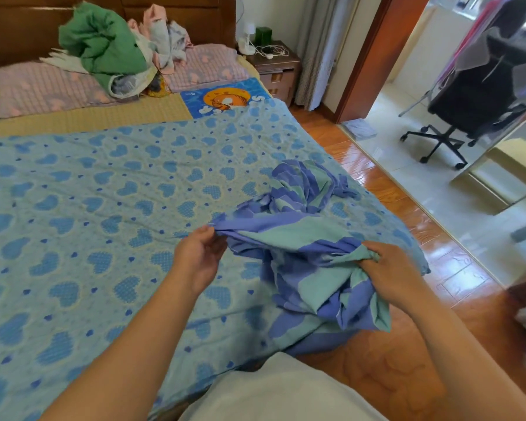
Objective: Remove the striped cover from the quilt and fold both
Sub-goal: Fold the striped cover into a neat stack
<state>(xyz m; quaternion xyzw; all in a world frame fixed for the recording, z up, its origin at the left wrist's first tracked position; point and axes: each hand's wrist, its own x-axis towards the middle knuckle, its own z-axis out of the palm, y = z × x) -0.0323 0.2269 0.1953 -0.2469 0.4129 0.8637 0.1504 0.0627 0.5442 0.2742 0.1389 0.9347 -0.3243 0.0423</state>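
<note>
Both hands hold the striped cover, which lies bunched on the right side of the quilt spread flat over the bed. I see the left hand pinching an edge of the cover between thumb and curled fingers. I see the right hand closed in a fist around a gathered fold. Part of the cover hangs over the quilt's near right edge.

You're in a home bedroom: a bed with a wooden headboard and pillows on the far left, a nightstand beside it, and an office chair through the doorway on the right.
</note>
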